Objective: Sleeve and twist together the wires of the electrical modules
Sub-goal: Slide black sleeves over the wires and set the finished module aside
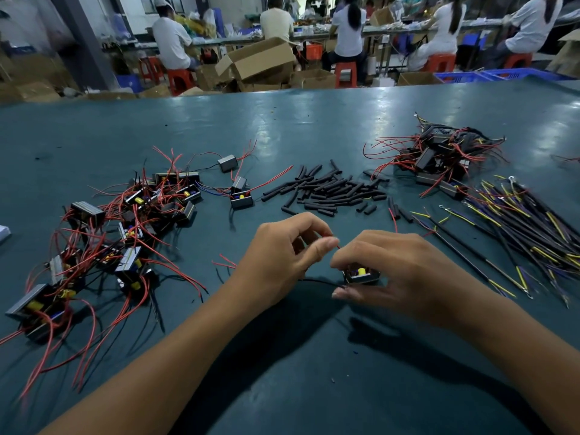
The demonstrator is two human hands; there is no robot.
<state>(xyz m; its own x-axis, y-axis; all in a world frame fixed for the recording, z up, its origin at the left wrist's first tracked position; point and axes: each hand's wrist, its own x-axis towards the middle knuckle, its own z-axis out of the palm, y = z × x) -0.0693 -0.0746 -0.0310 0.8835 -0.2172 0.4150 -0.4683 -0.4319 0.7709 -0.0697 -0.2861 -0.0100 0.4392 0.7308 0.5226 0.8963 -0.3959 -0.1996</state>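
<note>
A dark teal surface (314,120) fills most of the frame, running from the bottom edge up to a row of cardboard boxes (257,62) and red stools (180,80) in the upper part, where seated people in light shirts (171,42) work with their backs turned at a long bench.

On the left side of the frame lies the largest heap: a sprawl of modules with red and black wires (103,233), reaching from the middle left down toward the lower left corner. At the upper right sits a tighter pile of modules (439,158), its red leads fanning outward. Below that, at the right edge, a bundle of black cables with yellow and blue ends (521,227) lies slanted. In the middle, above the hands, is a scatter of short black sleeves (326,189). Just left of it, a few loose modules (241,199) lie apart from the heaps.

Both forearms come up from the bottom edge and meet in the lower centre. The right hand (392,268) is curled over a small module (361,274) with a yellow part showing, gripping it just above the surface. The left hand (282,255) pinches a thin red wire (336,243) between thumb and forefinger, close beside the right fingertips. A black wire (317,281) runs from the module leftward under the left hand.
</note>
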